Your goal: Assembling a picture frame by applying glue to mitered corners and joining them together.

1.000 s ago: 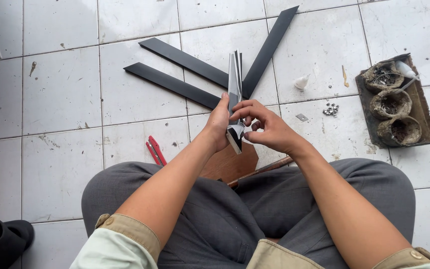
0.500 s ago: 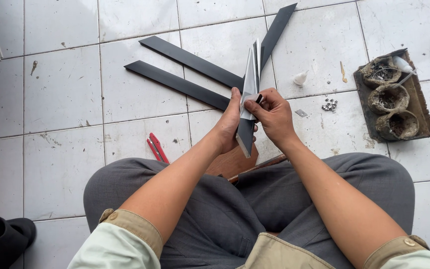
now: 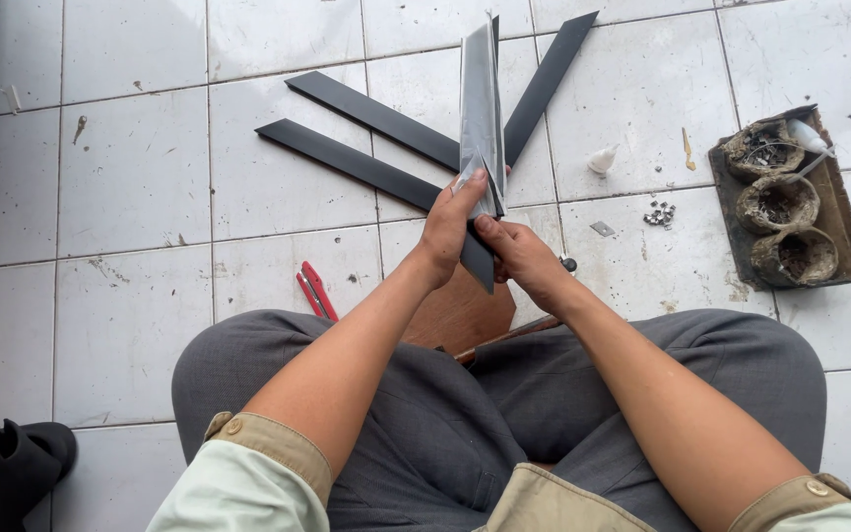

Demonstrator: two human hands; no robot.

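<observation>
I sit on a white tiled floor with a long dark metal strip [image 3: 482, 108] held upright in front of me; part of it is wrapped in grey plastic film. My left hand [image 3: 453, 225] grips the strip from the left, thumb pressed on the film. From the right, my right hand [image 3: 521, 258] holds the strip's lower end. Behind it, three more dark strips [image 3: 371, 118] lie fanned out on the tiles.
A brown wooden board [image 3: 460, 315] lies by my knees. Red-handled pliers [image 3: 315, 293] lie on the tile to the left. At the right a dark tray [image 3: 839, 236] holds three dirty cups, with small metal pieces [image 3: 660, 213] beside it. A black sandal [image 3: 12, 463] sits at lower left.
Both hands have raised the strip and tilted it more upright, away from my lap. The film-wrapped part now stands higher in view.
</observation>
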